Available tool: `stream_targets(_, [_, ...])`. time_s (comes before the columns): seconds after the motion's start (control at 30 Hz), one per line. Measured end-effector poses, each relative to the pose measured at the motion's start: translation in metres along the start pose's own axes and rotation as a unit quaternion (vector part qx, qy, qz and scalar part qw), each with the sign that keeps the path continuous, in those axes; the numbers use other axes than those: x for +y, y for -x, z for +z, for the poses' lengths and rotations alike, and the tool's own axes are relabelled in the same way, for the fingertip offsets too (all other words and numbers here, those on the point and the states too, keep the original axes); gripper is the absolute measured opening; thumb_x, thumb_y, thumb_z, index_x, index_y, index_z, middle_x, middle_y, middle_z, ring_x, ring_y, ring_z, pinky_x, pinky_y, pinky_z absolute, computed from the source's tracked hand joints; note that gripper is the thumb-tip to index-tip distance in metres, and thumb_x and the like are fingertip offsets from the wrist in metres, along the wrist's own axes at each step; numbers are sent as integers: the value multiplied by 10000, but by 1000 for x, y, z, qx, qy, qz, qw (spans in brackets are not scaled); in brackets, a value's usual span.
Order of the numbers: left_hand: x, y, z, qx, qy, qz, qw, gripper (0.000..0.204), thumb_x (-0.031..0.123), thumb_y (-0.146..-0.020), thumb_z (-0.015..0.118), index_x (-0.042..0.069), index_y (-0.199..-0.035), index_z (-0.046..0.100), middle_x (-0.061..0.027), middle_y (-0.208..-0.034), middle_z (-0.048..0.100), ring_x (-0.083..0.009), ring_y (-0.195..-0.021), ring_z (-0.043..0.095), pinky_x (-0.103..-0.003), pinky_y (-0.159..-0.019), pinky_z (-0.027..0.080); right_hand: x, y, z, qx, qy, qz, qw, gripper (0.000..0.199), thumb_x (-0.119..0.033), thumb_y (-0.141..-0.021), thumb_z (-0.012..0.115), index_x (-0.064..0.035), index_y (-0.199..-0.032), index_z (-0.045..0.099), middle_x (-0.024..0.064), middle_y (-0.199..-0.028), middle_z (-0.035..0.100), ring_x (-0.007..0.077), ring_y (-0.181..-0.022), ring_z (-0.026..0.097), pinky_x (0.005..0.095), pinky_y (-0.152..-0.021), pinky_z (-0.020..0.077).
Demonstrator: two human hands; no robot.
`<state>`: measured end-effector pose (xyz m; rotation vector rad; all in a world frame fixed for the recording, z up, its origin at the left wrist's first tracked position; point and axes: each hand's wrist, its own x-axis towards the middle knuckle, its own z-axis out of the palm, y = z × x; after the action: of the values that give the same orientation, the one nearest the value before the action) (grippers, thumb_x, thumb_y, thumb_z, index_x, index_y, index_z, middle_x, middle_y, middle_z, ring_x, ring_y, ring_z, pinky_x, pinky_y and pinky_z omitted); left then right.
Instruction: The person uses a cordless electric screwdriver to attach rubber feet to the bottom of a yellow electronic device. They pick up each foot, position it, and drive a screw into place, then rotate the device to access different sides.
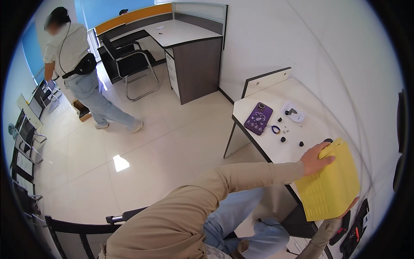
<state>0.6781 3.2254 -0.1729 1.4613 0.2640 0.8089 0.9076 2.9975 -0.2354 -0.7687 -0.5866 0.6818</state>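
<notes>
A yellow printed paper sheet [328, 185], with faint rows of print and a folded upper edge, is held over the right part of the small white table. My left hand [316, 160] grips it by its upper left, thumb lying on the paper and fingers round the edge. At its lower right edge is my right hand [348, 208], mostly hidden by the sheet, its fingers holding the paper from behind. Small black round parts [301, 143] lie on the table just beyond my left hand. Another dark round piece [328, 140] shows near the sheet's top.
On the white table [258, 103] lie a purple phone [258, 118] with a ring strap [275, 129], a white card [293, 112] and tiny metal bits. Black tools [355, 233] are at lower right. Across the room, a person [77, 64] stands near a chair [129, 60] and desk [196, 64].
</notes>
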Motion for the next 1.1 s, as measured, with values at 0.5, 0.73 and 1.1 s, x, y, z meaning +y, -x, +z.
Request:
stream_targets(0.5, [-8, -24, 4, 58, -42, 48, 996, 515, 297, -846, 625, 0, -1254, 523, -165, -1095, 642, -258, -1020, 615, -354, -915, 467, 0, -8, -106, -5, 257, -9, 966, 426, -237, -1005, 455, -9, -1365, 444, 114, -1329, 539, 250, -1154, 569, 370, -948, 480])
stream_targets(0.73, [-22, -46, -5, 0, 25, 50, 998, 397, 239, -851, 631, 25, -1177, 558, -110, -1045, 646, -177, -930, 613, -322, -830, 494, -5, 10, -52, -15, 164, -3, 986, 430, -133, -944, 577, -26, -1346, 468, 75, -1257, 575, 189, -1122, 572, 327, -917, 474])
stream_targets(1.1, [-62, -88, -16, -62, 32, 48, 996, 398, 279, -925, 617, 39, -1240, 574, -111, -1070, 669, -138, -951, 623, -287, -852, 517, -14, 23, -36, 48, 351, 2, 935, 443, -134, -875, 613, 5, -1288, 534, 36, -1079, 641, 112, -913, 571, 246, -769, 440])
